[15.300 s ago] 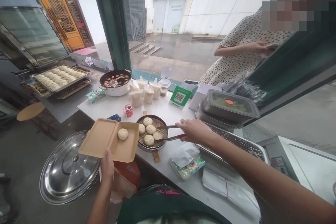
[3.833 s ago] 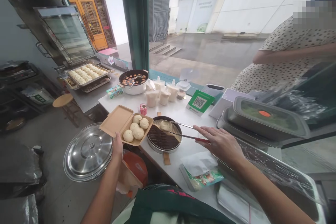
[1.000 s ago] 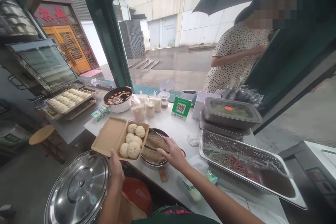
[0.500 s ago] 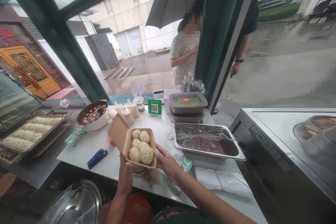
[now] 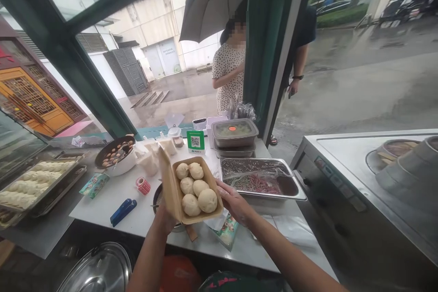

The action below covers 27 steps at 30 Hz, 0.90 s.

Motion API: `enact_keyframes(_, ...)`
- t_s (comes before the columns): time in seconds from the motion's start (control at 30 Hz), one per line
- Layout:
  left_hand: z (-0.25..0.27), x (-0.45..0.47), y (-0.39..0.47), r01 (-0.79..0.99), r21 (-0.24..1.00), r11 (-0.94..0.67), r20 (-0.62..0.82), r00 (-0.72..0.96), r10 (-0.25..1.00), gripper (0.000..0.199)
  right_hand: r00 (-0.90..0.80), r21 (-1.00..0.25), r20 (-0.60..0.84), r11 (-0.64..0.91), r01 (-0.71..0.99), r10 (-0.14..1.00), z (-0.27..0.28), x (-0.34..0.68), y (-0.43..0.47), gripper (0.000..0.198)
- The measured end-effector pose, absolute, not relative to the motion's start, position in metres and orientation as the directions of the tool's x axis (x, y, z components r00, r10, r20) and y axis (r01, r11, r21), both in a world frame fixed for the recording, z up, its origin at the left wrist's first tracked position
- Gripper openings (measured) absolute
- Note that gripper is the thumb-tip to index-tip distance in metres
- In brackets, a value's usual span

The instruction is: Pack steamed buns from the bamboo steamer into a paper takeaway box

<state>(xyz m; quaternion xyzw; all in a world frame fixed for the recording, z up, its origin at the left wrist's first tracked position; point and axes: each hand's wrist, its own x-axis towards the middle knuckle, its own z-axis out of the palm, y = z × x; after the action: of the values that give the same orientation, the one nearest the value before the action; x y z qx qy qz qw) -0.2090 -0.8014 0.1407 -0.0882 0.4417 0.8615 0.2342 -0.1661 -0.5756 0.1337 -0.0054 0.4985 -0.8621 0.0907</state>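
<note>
White counter (image 5: 143,219) w/ trays, facing wet street (image 5: 359,96).

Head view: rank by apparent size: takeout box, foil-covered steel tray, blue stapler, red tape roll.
1. Foil-covered steel tray; takeout box looks nearly as big, but it is held up nearer the camera, so their order is unsure.
2. Blue stapler.
3. Red tape roll.

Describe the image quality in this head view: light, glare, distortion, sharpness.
Head view: soft, overcast daylight with no hard shadows; wide-angle bending tilts the green window frame; glare spots on the wet-looking pavement and the steel lid; buns in the takeout box are sharp; the face outside is pixelated.
</note>
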Motion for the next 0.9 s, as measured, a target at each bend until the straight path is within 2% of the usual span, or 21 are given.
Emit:
enact_keyframes(0.13, 0.149, -0.194, -0.775, -0.549, 0.714, -0.435, -0.404, -0.830, 0.385, 0.052, -0.972, -0.884, -0.107, -0.427, 0.190, -0.211, 0.131, -0.165, -0.572, 0.052)
enact_keyframes(0.23, 0.140, -0.184, -0.764, -0.516, 0.721, -0.462, -0.412, -0.856, 0.314, 0.060, -0.965, -0.903, -0.095, -0.386, 0.188, -0.246, 0.132, -0.167, -0.571, 0.059)
enact_keyframes(0.27, 0.136, -0.181, -0.762, -0.498, 0.728, -0.471, -0.415, -0.867, 0.276, 0.064, -0.971, -0.918, -0.086, -0.361, 0.165, -0.225, 0.133, -0.167, -0.571, 0.061)
enact_keyframes(0.33, 0.130, -0.178, -0.759, -0.441, 0.753, -0.489, -0.399, -0.896, 0.193, 0.070, -0.992, -0.960, -0.058, -0.267, 0.086, -0.110, 0.139, -0.168, -0.572, 0.059)
enact_keyframes(0.43, 0.126, -0.174, -0.755, -0.328, 0.806, -0.492, -0.319, -0.942, 0.105, 0.074, -0.996, -0.998, 0.064, -0.023, -0.066, 0.065, 0.152, -0.168, -0.577, 0.045)
enact_keyframes(0.53, 0.126, -0.171, -0.750, -0.247, 0.847, -0.471, -0.253, -0.966, 0.052, 0.073, -0.971, -0.954, 0.229, 0.212, -0.211, 0.064, 0.164, -0.166, -0.583, 0.036)
enact_keyframes(0.63, 0.125, -0.167, -0.747, -0.198, 0.863, -0.465, -0.218, -0.976, 0.012, 0.072, -0.939, -0.881, 0.336, 0.378, -0.286, 0.073, 0.170, -0.165, -0.590, 0.036)
enact_keyframes(0.9, 0.120, -0.159, -0.740, -0.190, 0.870, -0.454, -0.250, -0.966, -0.073, 0.069, -0.921, -0.720, 0.386, 0.640, -0.268, 0.048, 0.170, -0.164, -0.599, 0.042)
